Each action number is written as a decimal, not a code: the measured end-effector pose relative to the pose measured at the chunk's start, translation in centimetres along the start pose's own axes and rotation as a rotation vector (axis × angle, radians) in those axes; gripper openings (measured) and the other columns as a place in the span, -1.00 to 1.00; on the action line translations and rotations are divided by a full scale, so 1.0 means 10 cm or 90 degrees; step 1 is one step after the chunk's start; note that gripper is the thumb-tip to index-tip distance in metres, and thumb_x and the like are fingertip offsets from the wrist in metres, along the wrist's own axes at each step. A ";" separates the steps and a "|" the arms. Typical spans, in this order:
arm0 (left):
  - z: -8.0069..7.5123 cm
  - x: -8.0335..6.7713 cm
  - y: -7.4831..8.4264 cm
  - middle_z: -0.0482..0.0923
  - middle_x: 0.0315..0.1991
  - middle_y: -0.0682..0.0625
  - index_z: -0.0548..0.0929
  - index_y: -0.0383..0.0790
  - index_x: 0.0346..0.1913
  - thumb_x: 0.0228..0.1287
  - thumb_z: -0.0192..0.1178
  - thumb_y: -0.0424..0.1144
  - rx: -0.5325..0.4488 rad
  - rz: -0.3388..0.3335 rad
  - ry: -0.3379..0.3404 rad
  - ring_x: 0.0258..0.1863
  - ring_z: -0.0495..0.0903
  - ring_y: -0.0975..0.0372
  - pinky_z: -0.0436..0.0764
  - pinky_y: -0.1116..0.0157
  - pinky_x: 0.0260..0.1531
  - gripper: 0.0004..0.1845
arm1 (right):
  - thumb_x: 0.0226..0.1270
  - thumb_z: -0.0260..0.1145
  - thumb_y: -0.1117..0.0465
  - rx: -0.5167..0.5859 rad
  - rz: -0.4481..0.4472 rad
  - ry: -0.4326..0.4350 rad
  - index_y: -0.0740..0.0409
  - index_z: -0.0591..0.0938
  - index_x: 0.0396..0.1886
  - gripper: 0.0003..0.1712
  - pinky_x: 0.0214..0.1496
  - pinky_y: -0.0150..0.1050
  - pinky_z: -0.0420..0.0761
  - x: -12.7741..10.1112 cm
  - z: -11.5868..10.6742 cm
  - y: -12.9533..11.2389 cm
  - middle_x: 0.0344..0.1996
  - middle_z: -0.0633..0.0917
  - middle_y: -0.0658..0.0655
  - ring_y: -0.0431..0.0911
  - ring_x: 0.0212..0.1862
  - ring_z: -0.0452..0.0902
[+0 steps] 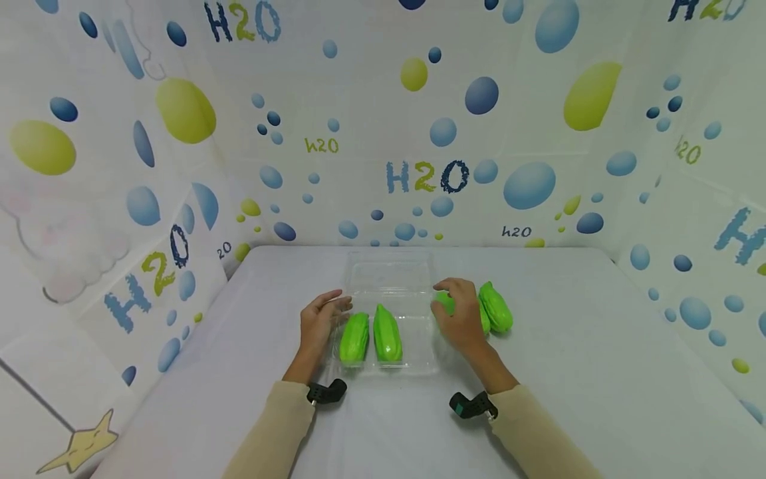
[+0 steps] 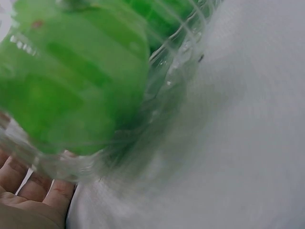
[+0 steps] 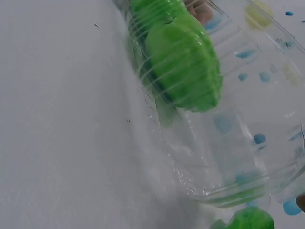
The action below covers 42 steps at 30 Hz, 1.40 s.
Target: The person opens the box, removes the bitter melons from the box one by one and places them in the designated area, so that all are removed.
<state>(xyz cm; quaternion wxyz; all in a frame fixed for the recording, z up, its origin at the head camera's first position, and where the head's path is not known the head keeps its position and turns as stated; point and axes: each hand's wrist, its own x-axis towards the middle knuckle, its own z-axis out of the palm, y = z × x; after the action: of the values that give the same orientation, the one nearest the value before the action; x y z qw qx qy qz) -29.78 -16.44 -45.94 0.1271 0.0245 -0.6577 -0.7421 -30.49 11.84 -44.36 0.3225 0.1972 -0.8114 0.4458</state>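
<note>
L hand: flat on tray edge, fingers straight.
R hand: curled on gourd, prob. gripped.
Tip: steady tray, lift gourd clear of rim.

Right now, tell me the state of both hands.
Left hand: open, fingers straight against the left edge of the clear plastic tray.
Right hand: curled over a green ridged gourd beside the tray.

green gourd inside clear tray (blurred) | fingers under tray edge | white tabletop
</note>
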 end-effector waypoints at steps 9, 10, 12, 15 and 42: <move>-0.02 -0.03 -0.01 0.65 0.12 -0.36 0.53 -0.48 0.26 0.40 -0.01 -0.47 -0.003 -0.009 -0.007 0.11 0.66 -0.17 0.70 0.08 0.10 -0.58 | 0.19 0.36 0.38 -0.012 0.028 -0.075 0.27 0.66 -0.01 -0.67 0.25 0.06 0.51 0.00 0.10 -0.24 0.07 0.60 0.23 0.15 0.16 0.45; -0.03 -0.03 -0.01 0.64 0.12 -0.36 0.53 -0.48 0.27 0.40 -0.01 -0.46 -0.007 -0.009 -0.009 0.12 0.65 -0.18 0.69 0.06 0.11 -0.59 | 0.20 0.36 0.35 -0.016 0.032 -0.084 0.27 0.65 0.01 -0.66 0.22 0.05 0.53 0.00 0.10 -0.27 0.09 0.60 0.23 0.15 0.13 0.47; -0.04 -0.02 -0.02 0.64 0.13 -0.36 0.53 -0.47 0.27 0.41 -0.01 -0.47 -0.013 -0.014 -0.013 0.13 0.64 -0.19 0.67 0.04 0.14 -0.59 | 0.23 0.35 0.30 -0.018 0.041 -0.105 0.26 0.64 0.05 -0.63 0.14 0.01 0.58 0.00 0.12 -0.32 0.12 0.59 0.22 0.13 0.07 0.48; -0.03 -0.05 0.06 0.62 0.14 -0.41 0.53 -0.48 0.26 0.42 -0.02 -0.49 -0.017 -0.018 -0.023 0.15 0.61 -0.24 0.64 -0.02 0.17 -0.60 | 0.25 0.35 0.27 -0.019 0.026 -0.119 0.26 0.63 0.06 -0.62 0.12 0.03 0.60 -0.02 0.15 -0.39 0.13 0.58 0.24 0.12 0.10 0.47; 0.00 -0.07 0.18 0.60 0.12 -0.45 0.55 -0.50 0.23 0.39 -0.02 -0.51 -0.007 -0.014 -0.024 0.15 0.60 -0.25 0.62 -0.09 0.16 -0.61 | 0.41 0.33 0.04 -0.047 0.143 -0.297 0.23 0.40 0.42 -0.31 0.24 0.12 0.59 -0.11 0.35 -0.66 0.34 0.47 0.27 0.19 0.28 0.45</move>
<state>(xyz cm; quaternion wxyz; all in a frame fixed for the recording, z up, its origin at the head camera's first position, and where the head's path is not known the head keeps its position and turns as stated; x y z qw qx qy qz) -28.82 -16.49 -44.31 0.1063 0.0169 -0.6555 -0.7475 -26.91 5.41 -42.53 0.0824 0.1917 -0.8962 0.3916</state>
